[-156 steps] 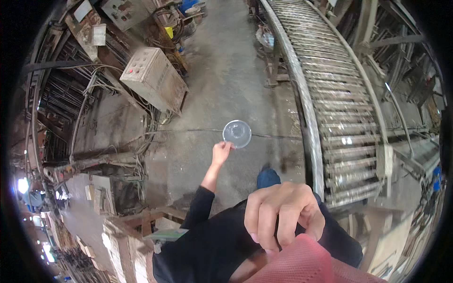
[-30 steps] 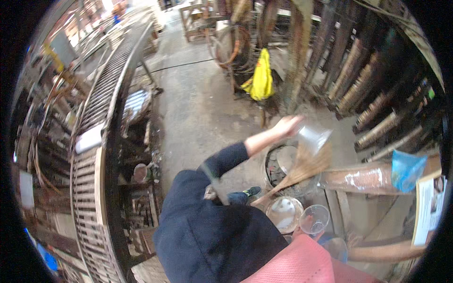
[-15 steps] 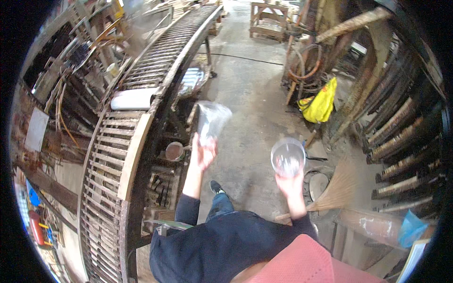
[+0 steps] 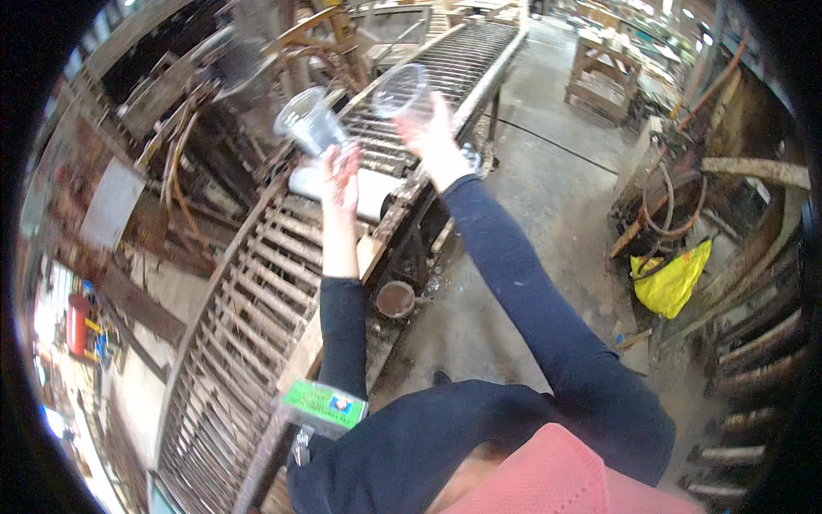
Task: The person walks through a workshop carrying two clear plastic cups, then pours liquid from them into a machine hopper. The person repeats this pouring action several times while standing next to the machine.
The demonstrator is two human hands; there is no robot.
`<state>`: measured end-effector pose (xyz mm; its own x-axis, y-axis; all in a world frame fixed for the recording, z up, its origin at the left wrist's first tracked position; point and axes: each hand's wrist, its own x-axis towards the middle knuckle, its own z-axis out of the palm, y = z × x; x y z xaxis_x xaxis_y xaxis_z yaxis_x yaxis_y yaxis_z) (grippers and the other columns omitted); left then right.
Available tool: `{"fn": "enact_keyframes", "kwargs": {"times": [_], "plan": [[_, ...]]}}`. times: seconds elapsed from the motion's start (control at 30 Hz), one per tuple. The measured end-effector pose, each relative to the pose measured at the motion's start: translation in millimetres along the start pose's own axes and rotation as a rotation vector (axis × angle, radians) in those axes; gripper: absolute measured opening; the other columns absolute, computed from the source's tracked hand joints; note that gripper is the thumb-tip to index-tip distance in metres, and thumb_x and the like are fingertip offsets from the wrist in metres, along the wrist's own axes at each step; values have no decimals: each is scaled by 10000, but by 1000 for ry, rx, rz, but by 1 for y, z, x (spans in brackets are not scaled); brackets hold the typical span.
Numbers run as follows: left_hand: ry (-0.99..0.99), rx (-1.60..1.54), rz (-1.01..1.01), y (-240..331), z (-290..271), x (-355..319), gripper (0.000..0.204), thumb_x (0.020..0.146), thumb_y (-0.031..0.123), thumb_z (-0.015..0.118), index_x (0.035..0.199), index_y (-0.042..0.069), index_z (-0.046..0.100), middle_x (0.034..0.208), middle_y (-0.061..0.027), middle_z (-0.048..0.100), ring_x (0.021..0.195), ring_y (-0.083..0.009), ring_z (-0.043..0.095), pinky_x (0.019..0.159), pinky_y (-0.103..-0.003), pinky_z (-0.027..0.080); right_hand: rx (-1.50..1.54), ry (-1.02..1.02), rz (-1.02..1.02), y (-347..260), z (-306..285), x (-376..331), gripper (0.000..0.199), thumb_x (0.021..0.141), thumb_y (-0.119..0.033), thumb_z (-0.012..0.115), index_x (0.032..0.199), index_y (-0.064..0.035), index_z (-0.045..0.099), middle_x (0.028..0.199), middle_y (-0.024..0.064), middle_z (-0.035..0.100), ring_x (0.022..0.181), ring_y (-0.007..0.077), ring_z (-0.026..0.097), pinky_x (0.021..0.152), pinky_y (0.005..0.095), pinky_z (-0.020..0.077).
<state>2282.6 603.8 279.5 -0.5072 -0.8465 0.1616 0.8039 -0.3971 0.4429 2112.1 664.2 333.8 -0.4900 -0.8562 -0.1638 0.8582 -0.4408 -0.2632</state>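
My left hand (image 4: 342, 177) is raised over the roller conveyor (image 4: 257, 283) and holds a clear plastic cup (image 4: 310, 122) by its base, the cup tilted to the upper left. My right hand (image 4: 431, 135) is stretched out further and grips a second clear plastic cup (image 4: 401, 87), its mouth facing up and left. Both arms wear dark blue sleeves. A white flat object (image 4: 370, 192) lies on the conveyor just under my hands.
The curved roller conveyor runs from lower left to the top centre. A rusty round can (image 4: 396, 299) sits beneath it. A yellow bag (image 4: 673, 279) lies on the concrete floor at right beside hoses and timber. A green tag (image 4: 324, 404) hangs at my chest.
The view has swung left, so the conveyor now lies under my hands. Both arms have stretched further out with a cup still in each hand, and the two cups are closer together.
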Motion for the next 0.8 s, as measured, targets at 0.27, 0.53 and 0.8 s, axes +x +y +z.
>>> {"fn": "enact_keyframes", "kwargs": {"times": [0.27, 0.53, 0.8], "plan": [[88, -13, 86, -27, -21, 30, 460, 750, 128, 692, 1064, -94, 440, 1087, -226, 505, 1098, -318, 484, 1021, -362, 379, 68, 135, 228, 14, -13, 71, 676, 632, -498, 745, 1059, -41, 488, 889, 157, 542, 733, 288, 587, 650, 385, 547], [237, 19, 131, -83, -21, 38, 535, 753, 99, 681, 1142, -102, 373, 1166, -263, 431, 1110, -333, 486, 968, -340, 447, -36, 23, 348, -26, -33, 116, 710, 655, -517, 719, 1054, 26, 494, 931, 164, 558, 778, 289, 589, 674, 381, 548], [300, 139, 116, -124, -32, 32, 554, 767, 101, 669, 1180, -89, 353, 1183, -279, 434, 1086, -321, 512, 945, -330, 465, -44, 47, 424, -45, -43, 139, 698, 645, -516, 730, 1065, -8, 499, 934, 163, 561, 806, 290, 588, 709, 382, 544]]}}
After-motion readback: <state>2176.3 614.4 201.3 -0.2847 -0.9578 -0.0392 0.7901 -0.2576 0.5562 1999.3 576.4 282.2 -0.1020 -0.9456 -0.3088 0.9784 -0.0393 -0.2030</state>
